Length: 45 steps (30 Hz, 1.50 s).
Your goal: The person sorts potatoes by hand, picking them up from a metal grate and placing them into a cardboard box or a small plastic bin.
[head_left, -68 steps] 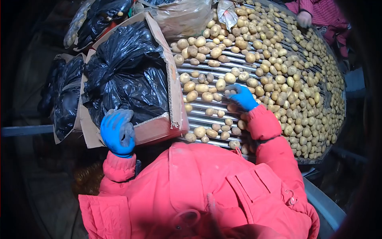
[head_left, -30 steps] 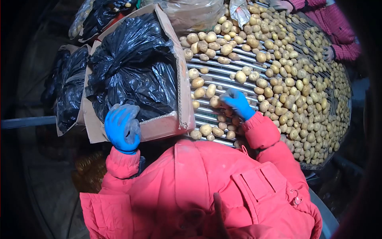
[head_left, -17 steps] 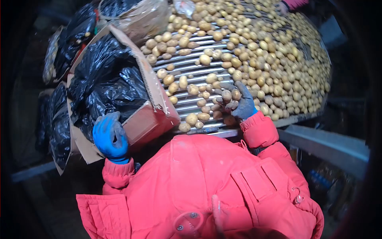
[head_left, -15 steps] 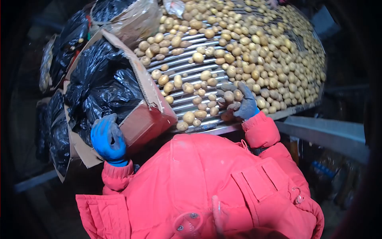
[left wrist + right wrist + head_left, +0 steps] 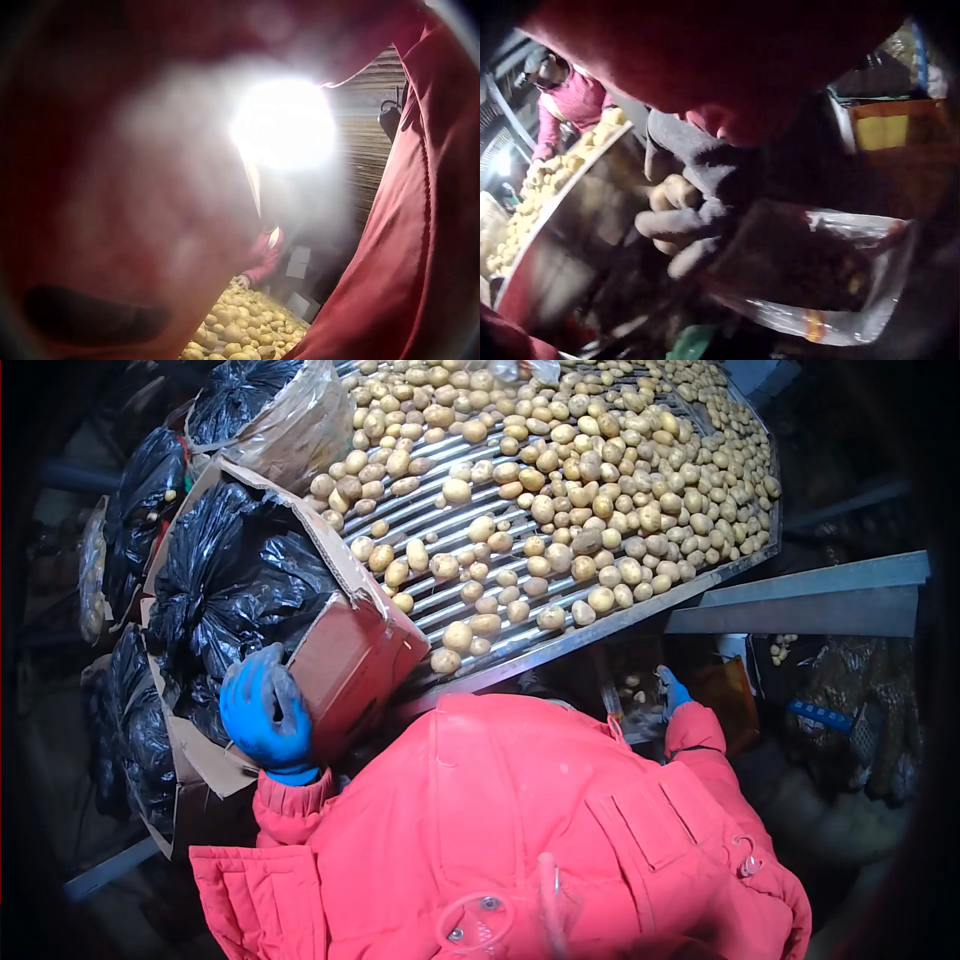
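Note:
My left hand (image 5: 264,712), in a blue glove, rests with loose fingers at the near corner of a cardboard box (image 5: 345,660) lined with a black plastic bag (image 5: 250,570). Off the right side of the potato table, my right hand (image 5: 675,692) reaches down. In the right wrist view the grey palm side of its glove shows, with fingers curled round small potatoes (image 5: 675,192). Beside and below that hand is a container with a clear plastic liner (image 5: 855,330); its inside is dark. The left wrist view is mostly covered by a red sleeve (image 5: 375,255), hiding the left hand.
Many potatoes (image 5: 640,490) lie on a table of metal bars (image 5: 440,565) with a raised metal rim (image 5: 600,625). Metal beams (image 5: 800,600) stick out at right. More bagged boxes (image 5: 145,730) stand left. Another person (image 5: 574,105) works across the table.
The right hand has gathered small potatoes off the bars, then moved right and down past the table rim with them. The view has turned rightward. The left hand stays at the box corner.

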Motion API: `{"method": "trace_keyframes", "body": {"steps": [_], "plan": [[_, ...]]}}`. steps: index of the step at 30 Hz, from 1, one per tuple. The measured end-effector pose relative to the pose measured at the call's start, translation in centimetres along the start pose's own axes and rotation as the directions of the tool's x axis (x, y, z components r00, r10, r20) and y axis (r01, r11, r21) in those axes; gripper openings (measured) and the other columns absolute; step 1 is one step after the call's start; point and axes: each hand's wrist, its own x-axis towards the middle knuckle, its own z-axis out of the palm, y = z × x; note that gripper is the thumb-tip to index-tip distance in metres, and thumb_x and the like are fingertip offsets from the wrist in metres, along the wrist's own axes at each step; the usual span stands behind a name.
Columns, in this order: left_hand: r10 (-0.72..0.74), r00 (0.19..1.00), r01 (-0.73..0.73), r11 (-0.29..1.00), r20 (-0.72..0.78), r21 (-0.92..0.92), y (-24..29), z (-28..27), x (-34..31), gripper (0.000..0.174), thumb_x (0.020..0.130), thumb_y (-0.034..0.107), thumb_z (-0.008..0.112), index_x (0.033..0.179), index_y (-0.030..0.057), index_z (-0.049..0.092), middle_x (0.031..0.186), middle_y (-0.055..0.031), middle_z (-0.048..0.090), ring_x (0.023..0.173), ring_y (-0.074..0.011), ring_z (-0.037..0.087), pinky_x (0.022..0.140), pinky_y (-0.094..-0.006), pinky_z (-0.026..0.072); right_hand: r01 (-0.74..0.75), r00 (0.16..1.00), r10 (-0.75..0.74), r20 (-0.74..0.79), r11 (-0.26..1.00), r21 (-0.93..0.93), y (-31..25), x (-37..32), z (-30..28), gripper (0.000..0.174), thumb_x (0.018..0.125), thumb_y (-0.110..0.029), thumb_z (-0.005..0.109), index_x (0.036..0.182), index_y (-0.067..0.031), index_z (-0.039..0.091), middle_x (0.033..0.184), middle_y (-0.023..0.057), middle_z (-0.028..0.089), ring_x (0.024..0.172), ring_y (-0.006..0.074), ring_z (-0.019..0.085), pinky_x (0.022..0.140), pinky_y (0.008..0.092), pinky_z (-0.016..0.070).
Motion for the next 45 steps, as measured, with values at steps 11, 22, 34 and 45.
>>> {"method": "trace_keyframes", "body": {"steps": [11, 22, 34, 45], "plan": [[0.002, 0.999, 0.000, 0.999, -0.033, 0.053, -0.1, 0.4, -0.3, 0.018, 0.092, 0.012, 0.063, 0.106, 0.0041, 0.070, 0.104, -0.0104, 0.072, 0.096, -0.0298, 0.068, 0.093, -0.0461, 0.0487, 0.944, 0.321, -0.540, 0.778, 0.253, -0.214, -13.0, -14.1, 17.7, 0.036, 0.094, -0.035, 0.061, 0.118, -0.0092, 0.066, 0.114, 0.0098, 0.068, 0.098, 0.0237, 0.067, 0.079, 0.0372, 0.0528], [-0.039, 0.999, 0.041, 0.997, -0.029, 0.061, -0.3, 0.4, -0.5, 0.022, 0.087, 0.015, 0.067, 0.107, 0.0061, 0.070, 0.104, -0.0101, 0.071, 0.097, -0.0308, 0.067, 0.093, -0.0471, 0.0481, 0.970, 0.129, -0.631, 0.765, -0.080, -0.230, -13.2, -10.3, 26.9, 0.034, 0.088, -0.019, 0.065, 0.122, -0.0115, 0.065, 0.116, 0.0130, 0.065, 0.099, 0.0288, 0.067, 0.087, 0.0391, 0.0533], [-0.059, 0.998, 0.060, 0.993, -0.013, 0.103, -0.2, 0.6, -0.3, 0.022, 0.087, 0.016, 0.066, 0.106, 0.0068, 0.071, 0.104, -0.0097, 0.071, 0.097, -0.0302, 0.067, 0.094, -0.0469, 0.0477, 0.598, 0.344, -0.568, 0.748, -0.481, -0.641, -10.9, -14.0, 31.8, 0.037, 0.083, -0.037, 0.070, 0.115, -0.0182, 0.062, 0.114, 0.0185, 0.060, 0.103, 0.0376, 0.064, 0.080, 0.0484, 0.0543], [-0.039, 0.999, 0.041, 0.995, -0.026, 0.091, -0.2, 0.6, -0.4, 0.020, 0.088, 0.014, 0.066, 0.105, 0.0063, 0.071, 0.103, -0.0097, 0.072, 0.096, -0.0299, 0.067, 0.093, -0.0467, 0.0483, 0.905, 0.333, -0.555, 0.762, -0.039, -0.424, -13.2, -10.8, 28.1, 0.038, 0.082, -0.032, 0.075, 0.109, -0.0085, 0.064, 0.091, 0.0102, 0.068, 0.088, 0.0228, 0.068, 0.076, 0.0388, 0.0548]]}}
